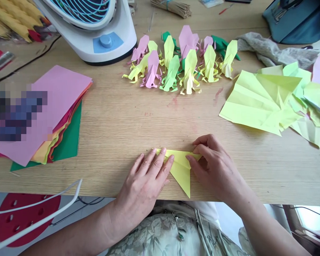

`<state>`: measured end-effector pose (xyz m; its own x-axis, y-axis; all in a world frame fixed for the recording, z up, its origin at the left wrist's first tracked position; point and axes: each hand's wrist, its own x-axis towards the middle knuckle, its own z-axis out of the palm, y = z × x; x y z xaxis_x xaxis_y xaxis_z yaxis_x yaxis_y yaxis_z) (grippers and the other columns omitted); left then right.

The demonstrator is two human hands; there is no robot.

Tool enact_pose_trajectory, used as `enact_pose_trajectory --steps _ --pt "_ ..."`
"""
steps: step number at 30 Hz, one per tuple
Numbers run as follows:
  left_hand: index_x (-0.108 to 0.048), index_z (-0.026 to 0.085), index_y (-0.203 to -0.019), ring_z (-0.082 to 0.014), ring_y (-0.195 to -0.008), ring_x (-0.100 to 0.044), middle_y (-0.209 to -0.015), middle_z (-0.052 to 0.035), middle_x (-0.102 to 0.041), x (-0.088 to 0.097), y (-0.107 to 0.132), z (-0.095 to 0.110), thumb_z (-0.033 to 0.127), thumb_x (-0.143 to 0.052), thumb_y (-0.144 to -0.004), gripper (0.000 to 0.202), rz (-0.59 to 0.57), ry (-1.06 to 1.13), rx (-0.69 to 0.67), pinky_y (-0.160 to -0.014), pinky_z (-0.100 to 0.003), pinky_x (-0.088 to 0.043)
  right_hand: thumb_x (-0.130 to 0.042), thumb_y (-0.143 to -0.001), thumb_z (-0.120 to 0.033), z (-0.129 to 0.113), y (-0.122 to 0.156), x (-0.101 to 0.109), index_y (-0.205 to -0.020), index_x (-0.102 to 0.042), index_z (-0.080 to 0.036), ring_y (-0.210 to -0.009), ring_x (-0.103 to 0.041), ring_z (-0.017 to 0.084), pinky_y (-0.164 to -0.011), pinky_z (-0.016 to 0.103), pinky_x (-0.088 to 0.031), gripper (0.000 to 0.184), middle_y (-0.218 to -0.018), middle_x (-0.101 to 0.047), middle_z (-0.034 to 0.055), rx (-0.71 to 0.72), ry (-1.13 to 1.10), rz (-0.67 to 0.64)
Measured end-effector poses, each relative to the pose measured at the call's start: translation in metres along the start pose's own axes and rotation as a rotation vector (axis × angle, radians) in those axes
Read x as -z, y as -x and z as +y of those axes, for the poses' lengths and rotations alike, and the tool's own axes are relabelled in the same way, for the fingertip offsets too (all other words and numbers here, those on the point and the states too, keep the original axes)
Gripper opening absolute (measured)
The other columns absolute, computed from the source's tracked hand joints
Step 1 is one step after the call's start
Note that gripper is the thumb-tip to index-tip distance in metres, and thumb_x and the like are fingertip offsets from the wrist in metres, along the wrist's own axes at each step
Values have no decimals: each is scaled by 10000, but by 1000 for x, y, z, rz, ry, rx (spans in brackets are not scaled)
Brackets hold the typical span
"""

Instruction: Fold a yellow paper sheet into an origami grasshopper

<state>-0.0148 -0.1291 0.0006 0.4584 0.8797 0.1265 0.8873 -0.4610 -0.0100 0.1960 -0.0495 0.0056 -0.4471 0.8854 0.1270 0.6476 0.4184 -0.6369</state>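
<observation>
A folded piece of yellow paper (181, 170) lies near the front edge of the wooden table, one pointed flap aimed toward me. My left hand (149, 174) rests flat over its left part, fingers stretched out and slightly spread. On the other side, my right hand (213, 163) pinches the paper's right corner between thumb and fingers. Part of the left end is hidden under my left fingers.
Folded paper figures (190, 67) in pink, yellow and green stand in rows at the back, beside a white fan (106, 39). Coloured sheets (61, 85) are stacked left. Creased yellow paper (258, 103), scraps and scissors (318, 108) lie right. A white cable (66, 206) crosses the lower left.
</observation>
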Motion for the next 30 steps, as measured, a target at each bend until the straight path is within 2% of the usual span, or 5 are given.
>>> enact_pose_trajectory --steps 4,8,21,30 --pt "-475 206 -1487 -352 -1325 -541 -1508 -130 -511 0 -1 6 331 -514 -990 514 -22 -9 35 -1050 -519 -483 -530 -933 -176 0 1 1 -719 -511 -205 -849 -584 211 -736 395 -520 217 -999 -551 111 23 33 10" --pt "-482 199 -1481 -370 -1317 -546 -1508 -132 -511 0 -3 10 357 -537 -977 531 -31 -21 61 -1042 -539 -486 -519 -952 -199 1 2 2 -723 -503 -201 -860 -579 215 -766 405 -518 230 -987 -546 115 26 56 7" --pt "-436 174 -1508 -372 -1367 -495 -1568 -139 -418 1 -2 14 408 -538 -972 594 -52 -32 67 -1067 -541 -461 -542 -928 -174 4 1 2 -741 -482 -209 -826 -585 196 -690 359 -513 200 -1012 -557 110 -19 64 28" --pt "-363 231 -1552 -370 -1434 -408 -1619 -124 -328 5 -2 21 525 -464 -981 650 -158 -72 121 -1093 -556 -413 -566 -891 -148 6 1 0 -739 -506 -197 -819 -563 206 -706 364 -504 171 -947 -551 94 19 141 64"
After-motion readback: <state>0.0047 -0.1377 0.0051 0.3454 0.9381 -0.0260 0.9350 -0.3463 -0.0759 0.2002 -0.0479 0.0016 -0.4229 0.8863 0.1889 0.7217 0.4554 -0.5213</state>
